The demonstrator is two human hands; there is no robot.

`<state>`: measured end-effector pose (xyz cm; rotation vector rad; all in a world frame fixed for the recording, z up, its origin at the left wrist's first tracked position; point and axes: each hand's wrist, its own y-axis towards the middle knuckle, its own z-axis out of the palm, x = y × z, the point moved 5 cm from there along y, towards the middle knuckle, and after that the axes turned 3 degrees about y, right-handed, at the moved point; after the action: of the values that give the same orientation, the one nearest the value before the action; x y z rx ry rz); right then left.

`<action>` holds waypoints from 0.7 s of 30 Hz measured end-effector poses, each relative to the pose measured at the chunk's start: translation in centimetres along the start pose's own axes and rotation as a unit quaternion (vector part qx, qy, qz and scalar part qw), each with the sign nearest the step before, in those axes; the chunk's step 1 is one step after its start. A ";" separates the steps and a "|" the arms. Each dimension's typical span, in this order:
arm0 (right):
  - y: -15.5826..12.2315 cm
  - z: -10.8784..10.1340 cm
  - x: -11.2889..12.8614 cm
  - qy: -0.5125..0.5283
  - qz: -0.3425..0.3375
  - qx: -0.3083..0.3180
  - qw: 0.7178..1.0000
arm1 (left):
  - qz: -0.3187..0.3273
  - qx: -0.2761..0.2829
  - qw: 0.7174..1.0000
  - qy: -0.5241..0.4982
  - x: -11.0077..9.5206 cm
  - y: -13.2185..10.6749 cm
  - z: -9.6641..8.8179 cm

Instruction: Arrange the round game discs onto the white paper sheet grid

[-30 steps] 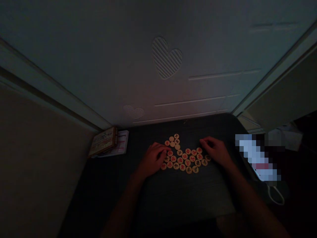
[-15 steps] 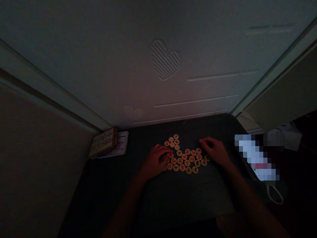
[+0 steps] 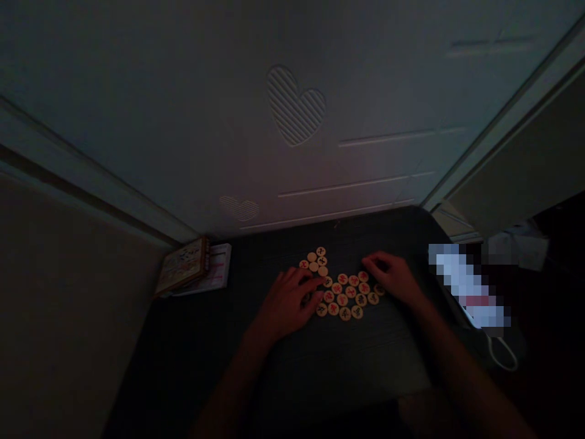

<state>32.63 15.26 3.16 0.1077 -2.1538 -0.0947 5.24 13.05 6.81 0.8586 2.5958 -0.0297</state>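
Several round wooden Chinese chess pieces (image 3: 342, 299) lie flat in a loose cluster on the dark table, marked in red or black, a few with blank faces up. My left hand (image 3: 292, 299) reaches over the cluster's left side, thumb and index finger apart, fingertips at the pieces and hiding some of them. My right hand (image 3: 388, 274) is beside the cluster's right edge with its fingers curled and fingertips together. Whether anything is between those fingertips is hidden. A chess piece (image 3: 379, 289) lies just below this hand, partly covered.
A brown patterned box (image 3: 183, 268) rests on a white-and-pink item (image 3: 220, 268) at the table's back left corner. A white panel (image 3: 375, 79) with raised hearts stands behind the table (image 3: 292, 390). On the right are a blurred-out bright device (image 3: 470, 286) and a white loop (image 3: 503, 353).
My left hand has moved right over the cluster, its thumb and index finger spreading and covering more pieces. My right hand keeps nearly the same pose. The whole view has shifted slightly.
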 end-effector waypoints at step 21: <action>0.0 0.4 0.6 -0.007 -0.044 0.049 0.998 | -0.013 -0.039 0.991 -0.126 2.0 0.0 -0.2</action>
<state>32.00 15.19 3.44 0.2605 -2.1675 -0.0404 3.66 14.18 6.26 0.7417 2.3558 -0.0410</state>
